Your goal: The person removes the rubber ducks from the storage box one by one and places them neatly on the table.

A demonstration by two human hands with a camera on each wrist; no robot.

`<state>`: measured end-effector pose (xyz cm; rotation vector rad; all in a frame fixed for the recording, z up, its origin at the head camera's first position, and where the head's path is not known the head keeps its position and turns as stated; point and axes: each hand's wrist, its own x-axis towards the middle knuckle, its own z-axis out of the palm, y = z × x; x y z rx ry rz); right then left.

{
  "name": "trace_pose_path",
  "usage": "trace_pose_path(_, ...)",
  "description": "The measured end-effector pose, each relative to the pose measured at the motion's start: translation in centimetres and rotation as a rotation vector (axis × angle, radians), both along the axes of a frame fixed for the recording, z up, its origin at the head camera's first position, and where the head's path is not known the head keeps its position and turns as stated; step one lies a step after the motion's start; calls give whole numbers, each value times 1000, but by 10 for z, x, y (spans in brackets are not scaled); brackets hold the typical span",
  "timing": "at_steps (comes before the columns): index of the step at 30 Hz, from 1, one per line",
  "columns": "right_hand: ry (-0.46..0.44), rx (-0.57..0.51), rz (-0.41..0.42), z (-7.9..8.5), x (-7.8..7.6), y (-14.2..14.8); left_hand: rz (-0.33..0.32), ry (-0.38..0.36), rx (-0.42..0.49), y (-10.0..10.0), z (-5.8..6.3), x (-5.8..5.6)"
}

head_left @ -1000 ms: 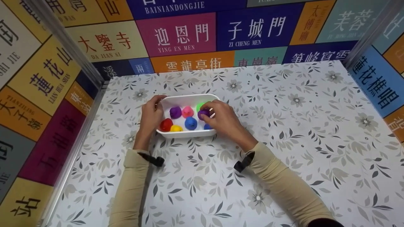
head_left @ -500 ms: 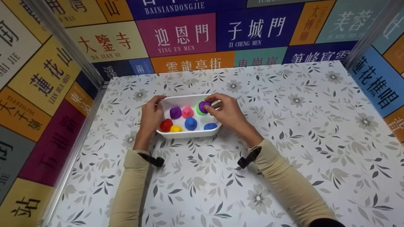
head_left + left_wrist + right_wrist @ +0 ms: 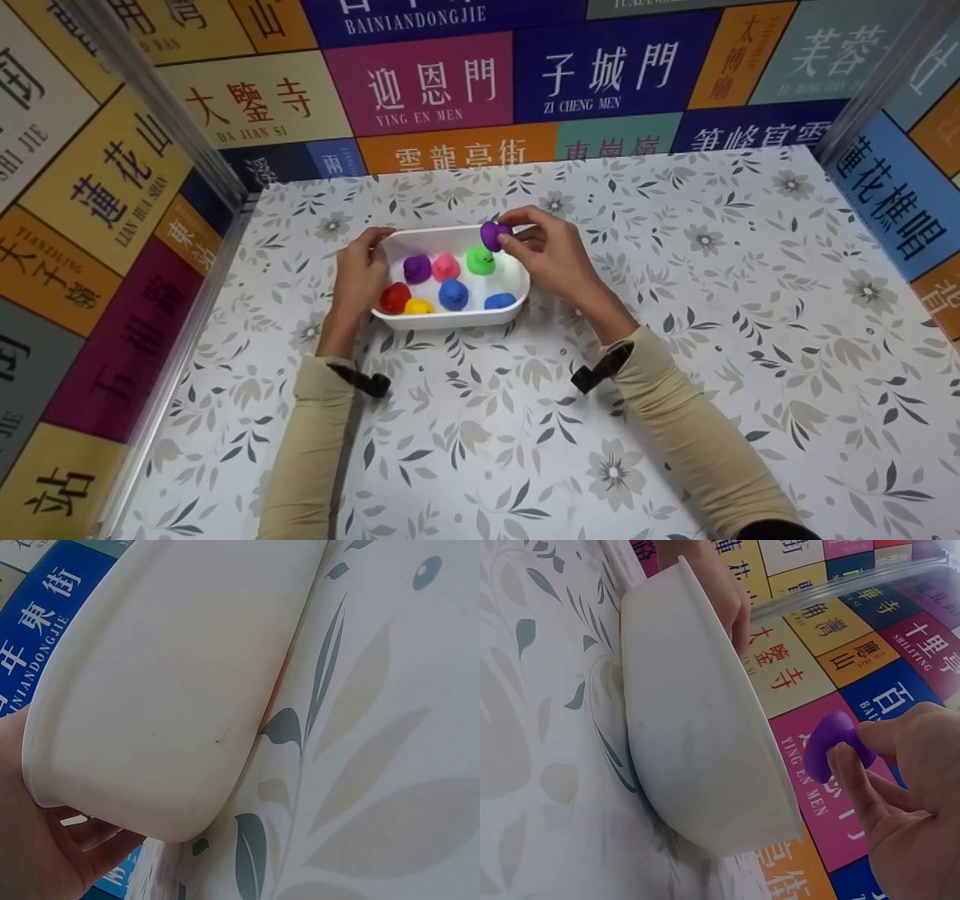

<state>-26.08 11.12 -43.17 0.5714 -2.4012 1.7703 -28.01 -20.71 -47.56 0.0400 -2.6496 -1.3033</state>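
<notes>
A white plastic tub [image 3: 454, 322] stands on the table, holding several small rubber ducks. My left hand [image 3: 356, 274] grips the tub at its left end. Between thumb and fingers, my right hand [image 3: 556, 259] pinches a purple rubber duck [image 3: 491, 236] above the tub's back right rim. The same purple duck [image 3: 832, 746] shows clear of the rim in the right wrist view. Inside the tub are a green duck [image 3: 480, 261], a pink duck [image 3: 445, 267], another purple duck [image 3: 417, 268], blue ducks, a red duck [image 3: 395, 298] and a yellow duck [image 3: 418, 306].
The table [image 3: 720, 315] has a white cover printed with grey leaves and flowers. Colourful panels [image 3: 420, 82] with large characters rise behind it and along both sides. A black wrist camera [image 3: 600, 369] sits at the right cuff, another black camera [image 3: 367, 381] at the left.
My right hand has lifted the purple duck up and away from inside the tub to above its back right rim, uncovering the green duck. My left hand has stayed put.
</notes>
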Motion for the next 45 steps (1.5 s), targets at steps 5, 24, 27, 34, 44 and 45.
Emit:
trace_pose_path(5, 31, -33, -10, 1, -3, 5, 2, 16, -6, -1, 0, 0)
trace_pose_path(24, 42, -18, -122, -1, -16, 33, -9, 59, -7, -1, -1, 0)
trace_pose_path(27, 28, 4, -151, -4, -20, 38, -7, 54, -10, -1, -1, 0)
trace_pose_path(34, -10, 125, -189, -19, -28, 48, -6, 53, -17, -1, -1, 1)
trace_pose_path(44, -77, 291, -115, -36, -35, 58, -3, 41, -12, 0, 0, 1)
trace_pose_path(45, -84, 314, -106, -36, -36, 59, -3, 38, -10, 0, 0, 1)
